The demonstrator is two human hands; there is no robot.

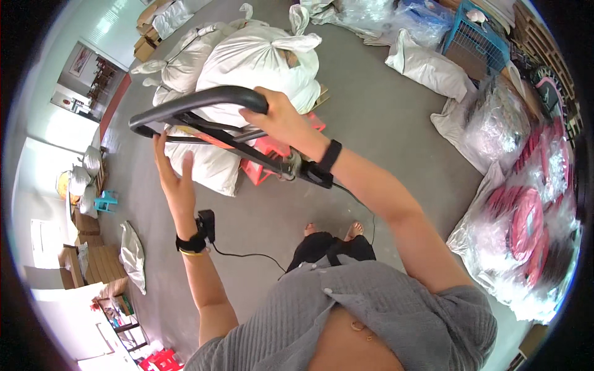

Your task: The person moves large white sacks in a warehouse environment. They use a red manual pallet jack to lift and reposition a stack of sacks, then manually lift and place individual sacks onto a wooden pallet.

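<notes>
Both hands met the black curved tubular cart handle (198, 99), right hand (278, 120) wrapped around it, left hand (173, 176) spread flat beneath its end; steadier control of the stacked white sacks (260, 62) probably required closing the left too.

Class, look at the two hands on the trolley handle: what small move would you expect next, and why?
Probably the left hand closes around the black handle bar. The right hand already wraps the bar near its right end, but the left is open, fingers only touching the left end. The trolley carries stacked white sacks, so a two-handed grip seems needed.
</notes>
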